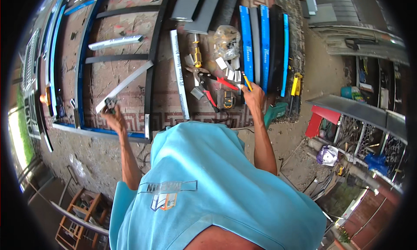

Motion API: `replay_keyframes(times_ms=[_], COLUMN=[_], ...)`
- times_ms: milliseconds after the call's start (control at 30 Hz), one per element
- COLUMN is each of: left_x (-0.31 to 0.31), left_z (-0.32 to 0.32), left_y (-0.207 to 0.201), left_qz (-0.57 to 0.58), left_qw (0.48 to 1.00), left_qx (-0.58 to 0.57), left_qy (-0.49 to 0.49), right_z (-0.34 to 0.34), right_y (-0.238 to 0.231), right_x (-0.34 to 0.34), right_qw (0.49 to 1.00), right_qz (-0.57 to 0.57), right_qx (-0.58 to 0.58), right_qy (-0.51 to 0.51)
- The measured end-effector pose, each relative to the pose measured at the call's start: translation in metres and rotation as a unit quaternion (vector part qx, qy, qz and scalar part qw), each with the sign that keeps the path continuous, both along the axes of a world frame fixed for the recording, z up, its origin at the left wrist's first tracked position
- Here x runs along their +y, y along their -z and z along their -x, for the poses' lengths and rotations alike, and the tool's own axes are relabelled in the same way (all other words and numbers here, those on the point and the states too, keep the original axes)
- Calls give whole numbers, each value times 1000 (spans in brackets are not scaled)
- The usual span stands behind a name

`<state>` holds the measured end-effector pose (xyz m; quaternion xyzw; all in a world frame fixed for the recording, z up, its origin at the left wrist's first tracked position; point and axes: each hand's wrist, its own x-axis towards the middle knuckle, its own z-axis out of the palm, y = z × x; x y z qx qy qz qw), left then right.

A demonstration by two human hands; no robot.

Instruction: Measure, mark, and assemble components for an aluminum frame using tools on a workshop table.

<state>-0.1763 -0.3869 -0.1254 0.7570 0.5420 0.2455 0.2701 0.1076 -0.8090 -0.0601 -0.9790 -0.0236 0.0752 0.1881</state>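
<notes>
My left hand (114, 119) is closed around a small dark metal piece (111, 104), whose kind I cannot make out. It lies against the near end of a slanting silver metal strip (130, 81), inside a blue-and-black frame (80, 67). My right hand (255, 96) grips a slim yellow pencil (247, 81). Just left of that hand are red-handled tin snips (210, 98), a tape measure (227, 99) and small silver offcuts (230, 69). A yellow-handled screwdriver (197, 58) lies farther away.
A white printed aluminium strip (179, 74) lies between the frame and the tools. Several blue and grey profiles (246, 45) lie at the far right, near a clear plastic bag (226, 41). Beside my right forearm are a green power tool (275, 112) and a yellow-handled tool (296, 85).
</notes>
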Motion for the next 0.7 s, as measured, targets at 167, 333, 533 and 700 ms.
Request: replay_keyframes(times_ms=[167, 333, 533, 700], left_x=[31, -12, -167, -200], left_z=[39, -40, -133, -168], left_y=[17, -28, -106, -88], left_qz=[-70, -4, 322, 306], left_qw=[985, 992, 855, 841], left_qx=[147, -21, 36, -63], left_qy=[54, 126, 405, 441], right_z=[-29, -47, -40, -13], right_y=[-16, 15, -33, -69], right_x=[-1, 20, 32, 127], right_qw=[999, 981, 891, 859], right_qz=[43, 158, -361, -463], right_qx=[-3, 79, 271, 213], right_qy=[3, -82, 52, -42])
